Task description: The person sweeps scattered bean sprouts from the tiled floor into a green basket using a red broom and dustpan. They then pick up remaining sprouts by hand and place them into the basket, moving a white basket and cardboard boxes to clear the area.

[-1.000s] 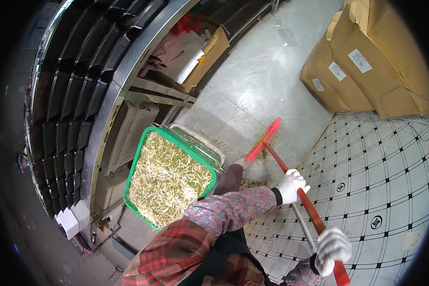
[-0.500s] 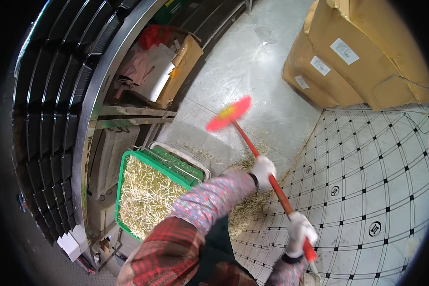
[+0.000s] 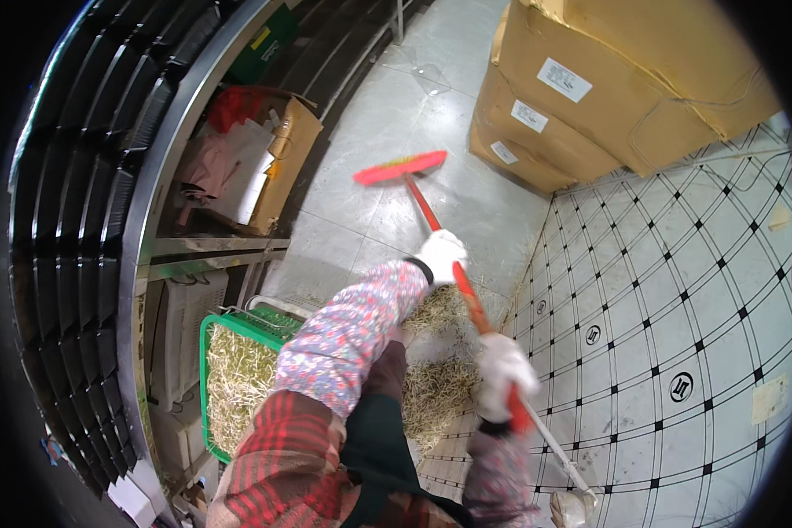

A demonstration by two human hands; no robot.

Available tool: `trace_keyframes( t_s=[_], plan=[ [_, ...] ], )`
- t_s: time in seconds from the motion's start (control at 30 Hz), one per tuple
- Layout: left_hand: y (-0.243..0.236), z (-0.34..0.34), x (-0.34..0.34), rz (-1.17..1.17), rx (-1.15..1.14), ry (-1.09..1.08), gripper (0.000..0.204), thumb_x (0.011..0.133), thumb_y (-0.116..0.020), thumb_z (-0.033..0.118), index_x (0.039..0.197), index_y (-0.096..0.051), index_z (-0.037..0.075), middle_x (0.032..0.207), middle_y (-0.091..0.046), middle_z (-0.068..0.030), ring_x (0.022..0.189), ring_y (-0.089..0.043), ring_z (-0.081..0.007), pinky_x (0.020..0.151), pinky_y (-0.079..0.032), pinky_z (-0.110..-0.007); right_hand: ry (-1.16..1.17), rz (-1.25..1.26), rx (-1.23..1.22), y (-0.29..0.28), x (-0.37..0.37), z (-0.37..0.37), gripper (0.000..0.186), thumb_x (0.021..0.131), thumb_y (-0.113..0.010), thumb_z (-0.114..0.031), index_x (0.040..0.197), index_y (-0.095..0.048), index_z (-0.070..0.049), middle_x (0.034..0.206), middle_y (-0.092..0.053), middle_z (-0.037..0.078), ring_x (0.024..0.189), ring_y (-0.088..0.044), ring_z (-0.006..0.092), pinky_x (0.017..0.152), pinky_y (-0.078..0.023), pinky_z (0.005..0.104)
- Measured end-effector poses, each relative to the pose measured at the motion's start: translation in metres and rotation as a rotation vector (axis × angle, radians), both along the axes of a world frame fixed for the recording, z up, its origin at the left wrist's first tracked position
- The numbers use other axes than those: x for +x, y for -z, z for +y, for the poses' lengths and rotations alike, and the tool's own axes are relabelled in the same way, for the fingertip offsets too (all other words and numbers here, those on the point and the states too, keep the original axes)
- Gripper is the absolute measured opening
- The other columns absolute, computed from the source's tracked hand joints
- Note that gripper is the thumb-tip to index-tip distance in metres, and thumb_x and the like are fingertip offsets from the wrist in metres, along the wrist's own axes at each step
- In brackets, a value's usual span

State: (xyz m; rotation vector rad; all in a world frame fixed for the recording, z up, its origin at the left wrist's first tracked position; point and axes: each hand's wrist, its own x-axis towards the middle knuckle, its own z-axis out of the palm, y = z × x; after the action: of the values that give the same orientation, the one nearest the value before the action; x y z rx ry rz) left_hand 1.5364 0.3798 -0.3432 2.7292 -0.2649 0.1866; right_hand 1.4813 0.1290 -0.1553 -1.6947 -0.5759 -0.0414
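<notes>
Left hand (image 3: 443,256) and right hand (image 3: 505,377) both clasped round red broom (image 3: 473,308). Broom head (image 3: 401,167) ahead, up-left, over grey floor (image 3: 352,211); left hand nearer; long axis slants down-right.

The broom handle (image 3: 472,304) looks smooth and faintly glossy; the gloves (image 3: 442,253) are matt cloth. The floor (image 3: 343,220) is smooth and shiny, the boxes (image 3: 620,114) matt cardboard, the trays (image 3: 79,238) glossy plastic.

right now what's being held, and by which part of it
A red broom, by its handle: the left hand grips it nearer the head, the right hand nearer the other end.
</notes>
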Motion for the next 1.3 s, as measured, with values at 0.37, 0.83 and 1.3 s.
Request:
trace_keyframes(
  t_s=[0.37, 0.83, 1.3],
  plan=[
    [-0.096, -0.24, -0.056, 0.239, -0.634, 0.235, 0.025, 0.074, -0.054, 0.032, 0.055, -0.057, 0.015, 0.056, -0.056, -0.0038, 0.063, -0.058, -0.0251, 0.066, -0.042, -0.037, 0.095, 0.328, -0.042, -0.152, -0.023, -0.048, 0.032, 0.087, -0.044, -0.018, 0.058, -0.033, -0.013, 0.049, -0.038, 0.001, 0.045, -0.037, 0.0137, 0.048, -0.036, 0.031],
    [0.014, -0.038, -0.222, -0.124, -0.324, -0.933, 0.027, 0.071, -0.061, 0.021, 0.05, -0.047, 0.013, 0.053, -0.049, -0.0082, 0.056, -0.053, -0.0272, 0.055, -0.041, -0.041, -0.981, 0.306, 0.119, -0.031, -0.047, 0.097, 0.023, 0.063, -0.066, 0.004, 0.058, -0.044, -0.001, 0.058, -0.048, 0.01, 0.056, -0.051, 0.0292, 0.059, -0.045, 0.037],
    [-0.128, -0.154, -0.073, -0.332, -0.667, -0.452, 0.03, 0.065, -0.07, 0.015, 0.054, -0.043, 0.011, 0.055, -0.043, -0.0053, 0.056, -0.046, -0.0255, 0.057, -0.036, -0.038, -0.499, 0.015, 0.328, -0.152, -0.004, -0.023, 0.042, 0.083, -0.061, -0.047, 0.06, -0.046, -0.015, 0.049, -0.046, -0.005, 0.043, -0.046, 0.0087, 0.047, -0.041, 0.0239]
  ],
)
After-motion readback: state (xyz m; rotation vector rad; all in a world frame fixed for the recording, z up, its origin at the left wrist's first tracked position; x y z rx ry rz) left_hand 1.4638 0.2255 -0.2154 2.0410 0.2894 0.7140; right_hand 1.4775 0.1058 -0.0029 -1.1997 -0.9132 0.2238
